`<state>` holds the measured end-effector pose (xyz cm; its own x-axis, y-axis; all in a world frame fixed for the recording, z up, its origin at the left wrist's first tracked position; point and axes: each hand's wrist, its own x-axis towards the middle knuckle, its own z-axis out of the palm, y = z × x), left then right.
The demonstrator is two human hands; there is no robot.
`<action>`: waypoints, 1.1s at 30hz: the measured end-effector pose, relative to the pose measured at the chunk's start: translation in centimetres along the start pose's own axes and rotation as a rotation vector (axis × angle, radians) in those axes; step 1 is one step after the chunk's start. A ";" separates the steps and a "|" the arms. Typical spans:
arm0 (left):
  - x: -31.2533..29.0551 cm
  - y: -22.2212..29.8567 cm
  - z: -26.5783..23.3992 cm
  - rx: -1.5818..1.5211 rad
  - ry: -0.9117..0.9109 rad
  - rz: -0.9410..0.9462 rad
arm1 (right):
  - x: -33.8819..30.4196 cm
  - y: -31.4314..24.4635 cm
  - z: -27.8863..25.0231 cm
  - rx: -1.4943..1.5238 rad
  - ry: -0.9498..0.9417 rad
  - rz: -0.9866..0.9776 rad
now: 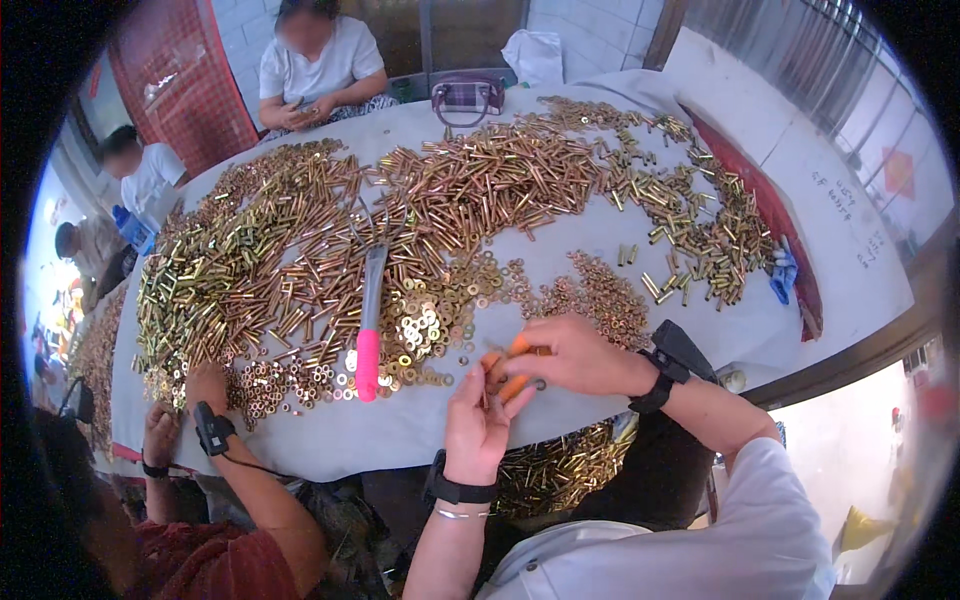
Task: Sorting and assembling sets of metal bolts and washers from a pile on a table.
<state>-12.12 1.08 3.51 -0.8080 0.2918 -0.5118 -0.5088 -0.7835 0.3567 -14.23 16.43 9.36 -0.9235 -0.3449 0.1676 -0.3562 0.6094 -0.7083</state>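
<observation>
Over the table's front edge my left hand [477, 425] is raised, fingers bent and pressed together at the tips. My right hand [572, 352] meets it from the right, fingers closed in a pinch. Orange covers sit on some fingertips. Whatever small part is between the fingers is too blurred to name; a small dark ring-like piece [540, 384] shows by the right fingertips. Just beyond the hands lie a heap of copper-coloured nuts [600, 300] and a pile of flat washers [425, 322]. Left of them rests a hand rake with a pink handle [367, 365].
Long metal sleeves [490, 180] cover much of the pale tabletop [340, 430]. Below the front edge is a heap of brassy sleeves [560, 470]. At left, a co-worker's hands [205, 388] touch the pile. Another person [320, 70] sits opposite, near a plaid handbag [467, 98].
</observation>
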 end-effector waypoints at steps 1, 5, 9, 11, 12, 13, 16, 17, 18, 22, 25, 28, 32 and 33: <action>0.2 0.1 -0.2 -0.022 -0.002 -0.011 | 0.4 0.1 0.2 0.028 -0.038 0.020; 1.6 -0.3 -3.6 -0.026 -0.156 -0.081 | 5.2 4.4 0.4 -0.300 0.175 -0.083; 1.7 0.1 -3.5 0.061 -0.161 -0.112 | 10.6 7.8 1.1 -0.607 0.122 -0.163; 1.5 0.3 -2.9 0.096 -0.104 -0.121 | 12.8 9.5 1.9 -0.698 0.032 -0.203; 1.5 0.5 -2.8 0.110 -0.094 -0.131 | 13.4 10.0 2.4 -0.722 0.015 -0.215; 1.5 0.6 -2.8 0.125 -0.085 -0.142 | 13.9 10.4 2.7 -0.747 -0.001 -0.226; 1.7 0.4 -3.2 0.165 -0.104 -0.112 | 14.6 11.0 2.6 -0.802 -0.030 -0.271; 1.8 0.2 -3.5 0.115 -0.147 -0.119 | 14.5 11.0 2.4 -0.818 -0.035 -0.287; 2.0 0.3 -4.0 0.065 -0.189 -0.124 | 14.2 10.7 2.2 -0.754 0.005 -0.265; 0.9 0.5 -1.9 0.068 -0.058 -0.017 | 10.4 8.3 1.3 -0.440 0.207 -0.079; 1.1 -0.1 -0.9 0.020 -0.015 0.099 | 6.7 7.2 2.1 0.231 0.019 0.276; 1.3 -0.1 -1.5 0.018 -0.083 0.033 | 4.6 5.6 2.0 0.222 -0.071 0.280; 2.3 -0.4 -3.4 0.075 -0.237 -0.064 | 6.9 10.4 -1.6 -0.337 0.269 0.151; 1.8 -0.3 -2.5 0.128 -0.202 -0.059 | 7.8 12.5 -2.4 -0.522 0.371 0.089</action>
<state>-12.68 0.44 0.57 -0.8120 0.4489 -0.3730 -0.5803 -0.6897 0.4332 -26.26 23.04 3.48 -0.9072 -0.0645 0.4156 -0.2119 0.9237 -0.3193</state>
